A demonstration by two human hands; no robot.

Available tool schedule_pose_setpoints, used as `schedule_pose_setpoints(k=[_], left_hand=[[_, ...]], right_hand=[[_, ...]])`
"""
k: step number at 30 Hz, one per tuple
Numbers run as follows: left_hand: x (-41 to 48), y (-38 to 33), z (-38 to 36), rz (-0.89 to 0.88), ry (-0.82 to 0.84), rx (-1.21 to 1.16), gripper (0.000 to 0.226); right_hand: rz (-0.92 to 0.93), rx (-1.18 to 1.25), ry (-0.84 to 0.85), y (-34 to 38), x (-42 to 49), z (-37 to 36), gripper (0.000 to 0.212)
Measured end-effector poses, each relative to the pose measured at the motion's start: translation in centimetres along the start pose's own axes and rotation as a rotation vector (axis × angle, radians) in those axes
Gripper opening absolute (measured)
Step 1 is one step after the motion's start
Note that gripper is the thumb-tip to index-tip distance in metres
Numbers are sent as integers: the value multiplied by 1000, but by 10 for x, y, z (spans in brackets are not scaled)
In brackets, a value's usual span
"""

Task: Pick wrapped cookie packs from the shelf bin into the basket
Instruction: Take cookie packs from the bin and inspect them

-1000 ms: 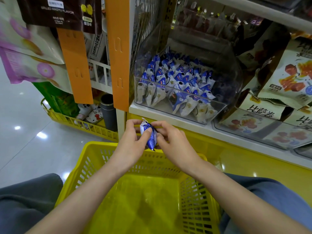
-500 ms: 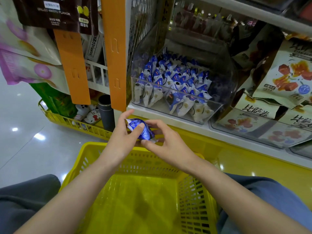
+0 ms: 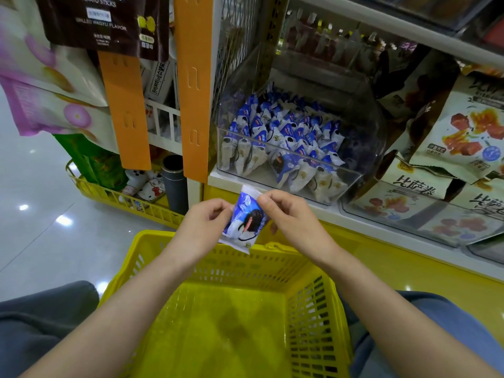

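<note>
At the far left, pink-and-white snack bags (image 3: 41,91) hang beside a dark potato-stick bag (image 3: 103,23). 2 orange strips (image 3: 124,113) run down the shelf end. Below them a low yellow wire rack (image 3: 122,196) sits on the shiny floor, with a grey tube (image 3: 174,181) standing at its right end.

Nearer the middle, the left hand (image 3: 203,227) has its thumb and curled fingers pinching the left edge of 1 cookie pack (image 3: 245,219). The pack is a small blue-and-white wrapper with crimped white ends. It carries a picture of a dark sandwich cookie on its face. It hangs roughly upright, leaning a little, its printed side toward the person. It is in the air just above the far rim of the yellow basket (image 3: 313,309), in front of the shelf edge and below the bin. The right hand (image 3: 291,216) pinches the pack's upper right corner between thumb and forefinger, its other fingers curled in behind.

The basket rests between the person's knees, both forearms reaching over it.

Up on the shelf stands the clear shelf bin (image 3: 365,148), holding many more packs (image 3: 286,137) of the same blue-and-white kind, stood on end in rows with some leaning against the front wall. To its right lie larger cream snack bags (image 3: 463,132) printed with red pieces.
</note>
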State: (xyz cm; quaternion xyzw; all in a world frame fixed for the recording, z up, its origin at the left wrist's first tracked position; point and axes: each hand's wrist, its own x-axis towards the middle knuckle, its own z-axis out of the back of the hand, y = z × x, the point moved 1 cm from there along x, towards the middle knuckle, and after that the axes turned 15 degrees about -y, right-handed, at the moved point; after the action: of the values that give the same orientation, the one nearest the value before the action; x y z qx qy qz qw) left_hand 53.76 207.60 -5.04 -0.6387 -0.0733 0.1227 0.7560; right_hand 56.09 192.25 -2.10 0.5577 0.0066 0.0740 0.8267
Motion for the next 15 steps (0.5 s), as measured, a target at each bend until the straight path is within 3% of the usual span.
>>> schedule_pose_setpoints(k=[4,11,15], left_hand=[[-4,-9,-1,227,102,-188,30],[-9,-17,-6,97,221,-61,18],[-4,-15,-2,49,115,-31,23]], right_hand=[[-25,35,-125,-2,5,5,21],[31,-60,-215,-5,5,8,24],[138,-93,-315,6,12,14,15]])
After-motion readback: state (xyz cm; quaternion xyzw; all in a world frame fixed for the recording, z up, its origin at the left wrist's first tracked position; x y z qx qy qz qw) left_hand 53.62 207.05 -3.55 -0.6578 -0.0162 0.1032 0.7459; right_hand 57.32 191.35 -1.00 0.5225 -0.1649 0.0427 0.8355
